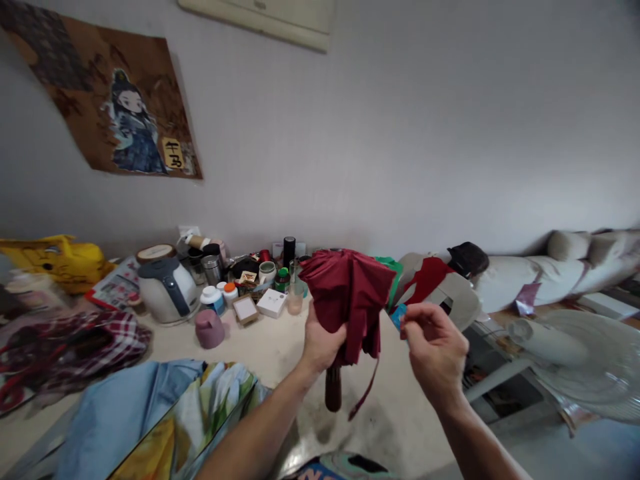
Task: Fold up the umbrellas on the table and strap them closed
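Left hand (319,341) clamps maroon umbrella (353,303); right hand (436,343), 4 o'clock, pinched together, contents unclear; canopy (345,280) collapsed, folds loose; strap (371,384), 5 o'clock, hangs unfastened.

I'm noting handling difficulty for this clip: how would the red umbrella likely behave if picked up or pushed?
The umbrella would probably give softly when pushed, since its cloth bunches in loose folds. Its handle looks solid and smooth, so likely stiff there and perhaps a little slippery. The strap dangles free and would probably swing.
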`<state>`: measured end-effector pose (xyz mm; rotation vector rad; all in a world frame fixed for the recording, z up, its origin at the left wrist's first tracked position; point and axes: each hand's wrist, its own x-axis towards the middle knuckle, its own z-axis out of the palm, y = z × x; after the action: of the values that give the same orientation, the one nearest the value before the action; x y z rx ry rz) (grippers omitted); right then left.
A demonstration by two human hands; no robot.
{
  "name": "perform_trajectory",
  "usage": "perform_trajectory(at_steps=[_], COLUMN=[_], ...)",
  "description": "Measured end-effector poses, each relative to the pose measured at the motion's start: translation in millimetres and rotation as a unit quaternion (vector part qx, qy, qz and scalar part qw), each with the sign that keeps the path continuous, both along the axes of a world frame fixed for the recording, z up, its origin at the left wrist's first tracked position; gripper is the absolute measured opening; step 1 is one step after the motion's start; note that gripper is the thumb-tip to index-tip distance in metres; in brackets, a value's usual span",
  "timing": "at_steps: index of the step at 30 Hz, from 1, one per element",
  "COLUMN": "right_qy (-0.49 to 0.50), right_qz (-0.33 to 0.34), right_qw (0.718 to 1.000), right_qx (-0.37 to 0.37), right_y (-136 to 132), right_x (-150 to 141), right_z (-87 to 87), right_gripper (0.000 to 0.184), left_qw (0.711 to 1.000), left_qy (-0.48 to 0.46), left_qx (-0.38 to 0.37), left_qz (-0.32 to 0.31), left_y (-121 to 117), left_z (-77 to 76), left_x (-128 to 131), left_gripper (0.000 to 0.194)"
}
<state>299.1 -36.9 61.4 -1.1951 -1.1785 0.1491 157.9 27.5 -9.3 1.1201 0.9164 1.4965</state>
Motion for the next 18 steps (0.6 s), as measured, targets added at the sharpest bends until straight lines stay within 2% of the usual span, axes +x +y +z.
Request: perform_trajectory(at_steps=[3, 6, 8, 10, 14, 18], right_qy=[0.065, 0.061, 0.062, 0.105, 0.205, 0.212], right_qz=[0.02, 0.068, 0.072, 0.102, 0.202, 0.198], right_qw=[0.998, 0.992, 0.989, 0.983, 0.95, 0.947], right_qx=[-0.018, -0.089, -0.116, -0.115, -0.124, -0.139], right_y=[1, 13, 22, 27, 21, 14], right_x=[-1, -17, -25, -24, -8, -1], right_z=[0.8, -5.5, -10.3, -13.0, -12.0, -6.8], right_gripper=[0.018, 0.04, 0.038, 0.031, 0.016, 0.023], left_qw=[0.997, 0.988, 0.982, 0.983, 0.994, 0.999], left_qy=[0.029, 0.101, 0.144, 0.151, 0.086, 0.032], left_qx=[0.029, 0.055, 0.058, 0.058, 0.037, 0.023], left_qz=[0.061, 0.105, 0.106, 0.091, 0.063, 0.026], left_y=[5, -1, -8, -10, -1, 4], left_z=[5.9, 16.0, 20.5, 20.4, 10.4, 4.5], left_x=[-9, -12, -11, -11, -18, -22], left_gripper=[0.067, 0.069, 0.073, 0.073, 0.064, 0.062])
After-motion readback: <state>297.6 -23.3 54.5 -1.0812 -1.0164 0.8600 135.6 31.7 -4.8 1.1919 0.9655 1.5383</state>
